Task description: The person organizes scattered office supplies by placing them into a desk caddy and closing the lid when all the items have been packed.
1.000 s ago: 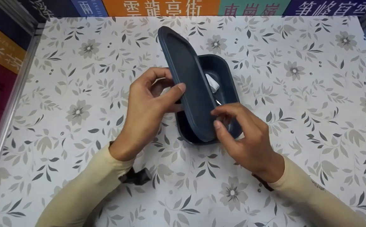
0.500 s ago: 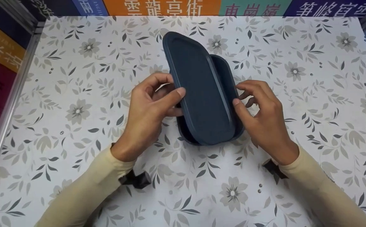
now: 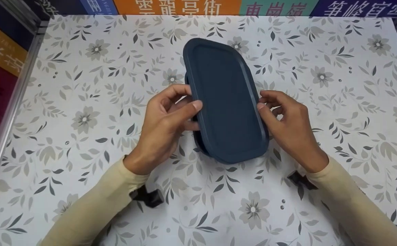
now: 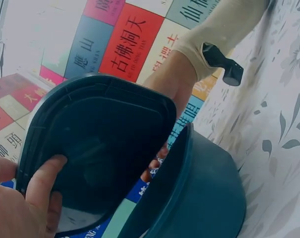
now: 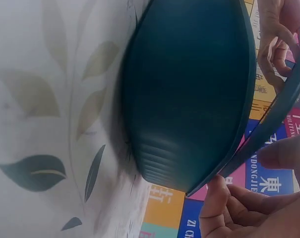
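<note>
A dark blue rounded rectangular lid (image 3: 225, 99) slants over a matching deep box (image 5: 184, 84), its left side raised. My left hand (image 3: 166, 126) grips the lid's left edge, thumb on top and fingers underneath; the left wrist view shows those fingers against the lid's underside. At the lid's right edge, my right hand (image 3: 289, 123) pinches with thumb and curled fingers, where lid and box rim meet. From the head view the lid covers nearly all of the box, and the contents are hidden. A gap between lid and box shows in the left wrist view.
The box stands on a white table (image 3: 92, 171) with a grey leaf and flower print. Colourful panels (image 3: 177, 7) with large characters border it at the back and sides. A dark wrist device (image 3: 148, 196) sits on the left sleeve.
The lid has tilted down and rightward over the box, covering the white items seen inside earlier. My right hand has moved right, from the box's near end to the lid's right edge.
</note>
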{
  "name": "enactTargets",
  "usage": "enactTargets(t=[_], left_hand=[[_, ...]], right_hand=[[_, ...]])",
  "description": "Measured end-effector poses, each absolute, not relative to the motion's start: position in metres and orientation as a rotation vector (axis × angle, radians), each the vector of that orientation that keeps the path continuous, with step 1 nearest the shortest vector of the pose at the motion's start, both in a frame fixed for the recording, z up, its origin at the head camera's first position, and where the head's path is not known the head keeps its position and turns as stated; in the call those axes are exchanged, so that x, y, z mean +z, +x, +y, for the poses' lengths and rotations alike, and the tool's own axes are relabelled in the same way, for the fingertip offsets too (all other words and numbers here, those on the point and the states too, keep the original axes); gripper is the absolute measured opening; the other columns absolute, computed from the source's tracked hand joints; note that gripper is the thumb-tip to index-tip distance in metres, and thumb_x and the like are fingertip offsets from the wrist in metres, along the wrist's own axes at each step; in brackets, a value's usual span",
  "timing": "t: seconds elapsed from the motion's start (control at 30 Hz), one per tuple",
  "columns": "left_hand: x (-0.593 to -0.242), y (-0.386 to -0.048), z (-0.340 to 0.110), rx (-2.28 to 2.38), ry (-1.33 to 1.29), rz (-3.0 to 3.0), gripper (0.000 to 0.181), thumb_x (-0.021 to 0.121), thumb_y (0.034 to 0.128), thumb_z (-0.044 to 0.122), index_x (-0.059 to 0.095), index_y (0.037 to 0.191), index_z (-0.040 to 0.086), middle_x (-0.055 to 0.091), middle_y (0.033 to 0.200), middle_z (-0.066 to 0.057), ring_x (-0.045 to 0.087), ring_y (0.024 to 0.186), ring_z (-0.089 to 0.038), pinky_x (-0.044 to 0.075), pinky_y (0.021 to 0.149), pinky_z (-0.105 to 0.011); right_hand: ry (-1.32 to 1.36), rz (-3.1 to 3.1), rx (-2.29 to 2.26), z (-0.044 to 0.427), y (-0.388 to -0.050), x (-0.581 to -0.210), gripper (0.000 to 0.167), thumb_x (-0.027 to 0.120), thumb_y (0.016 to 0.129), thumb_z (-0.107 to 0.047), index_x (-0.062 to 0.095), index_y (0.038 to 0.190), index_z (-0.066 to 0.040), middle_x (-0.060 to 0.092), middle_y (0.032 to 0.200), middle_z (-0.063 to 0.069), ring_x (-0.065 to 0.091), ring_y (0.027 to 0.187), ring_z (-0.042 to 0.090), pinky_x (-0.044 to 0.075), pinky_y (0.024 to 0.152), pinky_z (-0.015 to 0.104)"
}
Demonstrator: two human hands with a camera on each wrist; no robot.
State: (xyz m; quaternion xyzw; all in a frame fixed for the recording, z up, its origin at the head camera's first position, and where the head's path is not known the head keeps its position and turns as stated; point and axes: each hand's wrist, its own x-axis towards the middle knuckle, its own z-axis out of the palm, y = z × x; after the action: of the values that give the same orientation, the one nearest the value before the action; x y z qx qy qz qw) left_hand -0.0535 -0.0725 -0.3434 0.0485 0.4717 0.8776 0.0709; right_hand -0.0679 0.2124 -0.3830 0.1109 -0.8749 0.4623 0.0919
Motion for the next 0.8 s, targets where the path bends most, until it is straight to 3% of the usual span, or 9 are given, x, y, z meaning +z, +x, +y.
enactTargets(t=[0.37,0.57,0.8], left_hand=[[-0.346,-0.054,-0.075,2.634,0.146,1.430,0.020,0.069,0.0964,-0.009,0.066,0.116,-0.010,0.061,0.114,-0.017,0.073,0.093,-0.023,0.071,0.065,-0.034],[-0.347,-0.054,-0.081,2.506,0.075,1.703,0.019,0.075,0.0985,-0.002,0.071,0.117,-0.004,0.066,0.112,-0.015,0.074,0.092,-0.020,0.069,0.064,-0.030],[-0.348,-0.053,-0.087,2.265,0.134,2.082,0.015,0.077,0.1023,0.007,0.071,0.114,0.001,0.072,0.108,-0.013,0.074,0.096,-0.024,0.071,0.069,-0.044]], right_hand=[[0.294,-2.545,1.431,0.210,-0.066,-0.376,0.026,0.073,0.103,0.001,0.079,0.128,0.000,0.079,0.101,0.007,0.071,0.086,0.011,0.055,0.073,0.017],[0.332,-2.503,1.346,0.211,-0.065,-0.372,0.023,0.072,0.104,-0.002,0.080,0.125,0.000,0.075,0.095,0.004,0.067,0.078,0.012,0.053,0.070,0.017],[0.378,-2.497,1.253,0.214,-0.065,-0.372,0.024,0.074,0.102,0.000,0.080,0.125,0.001,0.075,0.092,0.005,0.064,0.076,0.009,0.052,0.070,0.014]])
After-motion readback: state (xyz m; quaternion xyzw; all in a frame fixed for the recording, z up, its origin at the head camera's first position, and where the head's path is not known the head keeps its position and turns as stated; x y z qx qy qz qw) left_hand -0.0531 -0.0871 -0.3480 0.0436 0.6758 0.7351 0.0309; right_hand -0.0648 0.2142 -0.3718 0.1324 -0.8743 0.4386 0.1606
